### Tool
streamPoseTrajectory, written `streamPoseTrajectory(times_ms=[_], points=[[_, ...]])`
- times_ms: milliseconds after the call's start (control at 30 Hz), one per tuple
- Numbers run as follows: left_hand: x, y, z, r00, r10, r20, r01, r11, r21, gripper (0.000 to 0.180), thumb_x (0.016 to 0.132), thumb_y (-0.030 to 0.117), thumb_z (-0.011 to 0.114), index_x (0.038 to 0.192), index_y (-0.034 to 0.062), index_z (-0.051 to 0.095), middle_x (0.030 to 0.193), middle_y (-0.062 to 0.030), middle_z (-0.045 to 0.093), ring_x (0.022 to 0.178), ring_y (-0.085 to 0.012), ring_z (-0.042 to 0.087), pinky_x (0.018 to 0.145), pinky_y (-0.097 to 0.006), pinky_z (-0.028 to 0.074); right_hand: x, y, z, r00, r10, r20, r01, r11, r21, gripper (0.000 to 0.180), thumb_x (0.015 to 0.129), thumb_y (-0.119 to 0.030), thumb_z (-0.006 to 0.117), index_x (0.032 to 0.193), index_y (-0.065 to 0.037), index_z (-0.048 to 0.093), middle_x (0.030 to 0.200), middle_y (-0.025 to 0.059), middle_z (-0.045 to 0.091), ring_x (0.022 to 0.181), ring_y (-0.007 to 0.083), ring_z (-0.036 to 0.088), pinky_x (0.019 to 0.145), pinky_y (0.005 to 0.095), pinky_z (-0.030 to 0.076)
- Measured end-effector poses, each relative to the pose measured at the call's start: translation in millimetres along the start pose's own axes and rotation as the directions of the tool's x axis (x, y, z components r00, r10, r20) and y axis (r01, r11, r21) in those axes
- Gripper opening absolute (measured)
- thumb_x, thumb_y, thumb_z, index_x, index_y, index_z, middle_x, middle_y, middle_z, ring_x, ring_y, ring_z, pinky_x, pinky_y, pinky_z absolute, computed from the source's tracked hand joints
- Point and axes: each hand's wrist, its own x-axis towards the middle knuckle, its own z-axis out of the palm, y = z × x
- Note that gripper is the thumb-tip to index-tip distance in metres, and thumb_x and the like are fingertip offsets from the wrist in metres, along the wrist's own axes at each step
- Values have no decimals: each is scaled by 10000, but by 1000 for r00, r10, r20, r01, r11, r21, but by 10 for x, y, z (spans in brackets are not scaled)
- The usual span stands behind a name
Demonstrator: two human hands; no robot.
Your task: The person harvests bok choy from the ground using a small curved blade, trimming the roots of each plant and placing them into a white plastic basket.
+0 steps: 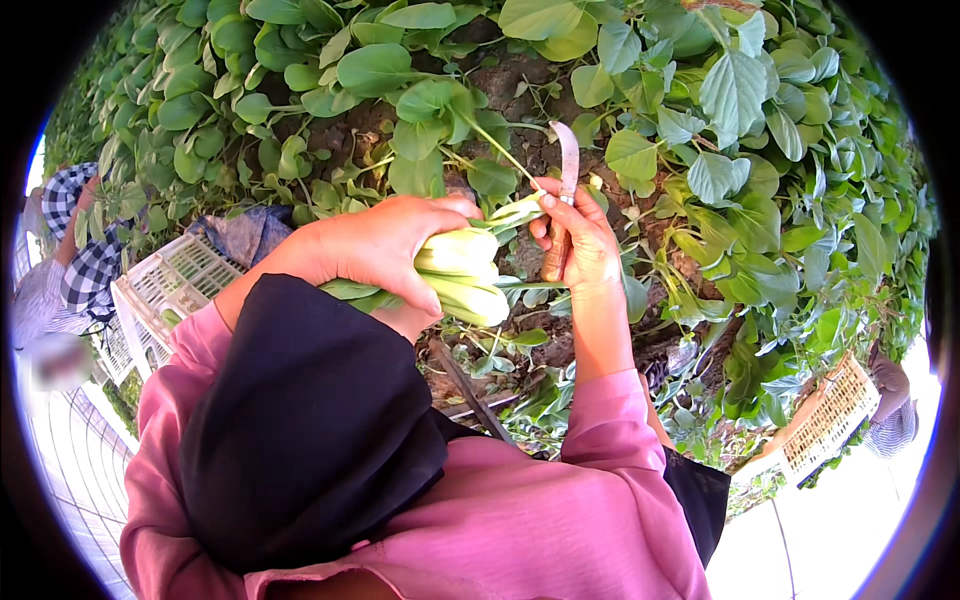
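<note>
Plainly, head view, left hand [370, 245]: ours curls around the leafy greens [460, 255], thumb and fingers closed on them.
Right hand [592, 245]: wrapped about the handle of a curved knife [569, 160], its fingertips apparently pinching a thin leaf stalk [508, 152].
Leafy greens: between our hands, over the growing plants [375, 70], pale ends toward our right.
Handling: we judge them light, crisp, easily bruised, perhaps slippery if wet; we'd grip the firm bases, sparing the soft leaves.
</note>
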Motion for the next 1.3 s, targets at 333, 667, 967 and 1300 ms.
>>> streamPoseTrajectory(times_ms=[333,667,967,1300], points=[[-454,202,-337,915,-202,-348,-160,611,-775,852,547,113,789,1316,-52,461,1287,-229,537,1183,-304,559,1020,-374,437,-517,-413,12,936,-352,-25,282,789,-546,122,809,-17,690,928,-31,666,696,36,658,573,85,605,478,203,431],[-9,-333,55,979,-167,117,112,-39,-993,871,663,77,668,1460,20,320,1393,-214,482,1274,-302,498,1094,-429,370,-338,3,427,993,-39,108,56,985,-161,152,778,63,658,915,1,639,811,87,681,610,156,661,525,235,515],[273,-35,-237,986,-166,-2,150,896,-418,668,667,188,780,1247,-27,529,1283,-162,552,1091,-278,604,951,-366,471,483,-286,165,987,-33,-156,-81,737,-671,260,945,-267,594,1020,-22,638,721,54,642,469,81,514,427,238,398],[62,-554,-546,840,-187,-510,509,598,619,542,588,119,769,1034,-99,550,1463,-197,343,863,-375,651,785,-418,543,1598,44,591,993,-106,48,62,133,-989,414,936,-341,434,897,8,653,924,247,650,901,428,610,798,498,482]])
